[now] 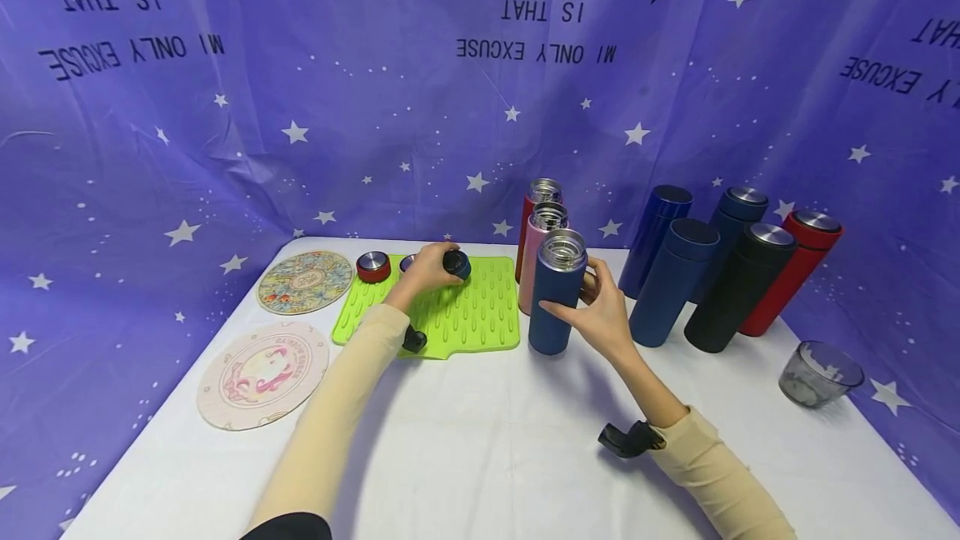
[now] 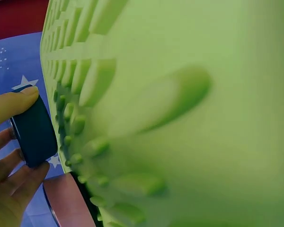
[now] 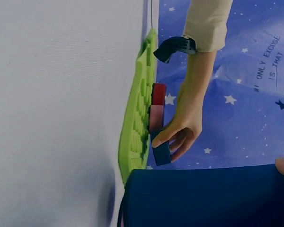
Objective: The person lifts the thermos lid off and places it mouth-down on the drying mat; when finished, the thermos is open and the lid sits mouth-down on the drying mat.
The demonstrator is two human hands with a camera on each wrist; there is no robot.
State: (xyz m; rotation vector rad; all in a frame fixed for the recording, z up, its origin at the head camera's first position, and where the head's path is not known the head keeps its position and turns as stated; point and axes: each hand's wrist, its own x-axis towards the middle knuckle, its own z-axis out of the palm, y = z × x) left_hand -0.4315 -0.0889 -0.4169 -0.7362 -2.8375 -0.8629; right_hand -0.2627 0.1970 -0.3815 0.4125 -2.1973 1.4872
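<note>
I have the left hand (image 1: 426,270) pinching a navy flask lid (image 1: 459,265) at the ridged green mat (image 1: 483,319); to its right, the right hand (image 1: 602,308) grips the uncapped navy flask (image 1: 555,283), upright on the table (image 1: 480,432), long axis vertical.

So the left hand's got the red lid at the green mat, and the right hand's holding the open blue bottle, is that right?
Not quite: the lid in the left hand is dark blue, not red, as the head view shows; the rest holds.
</note>
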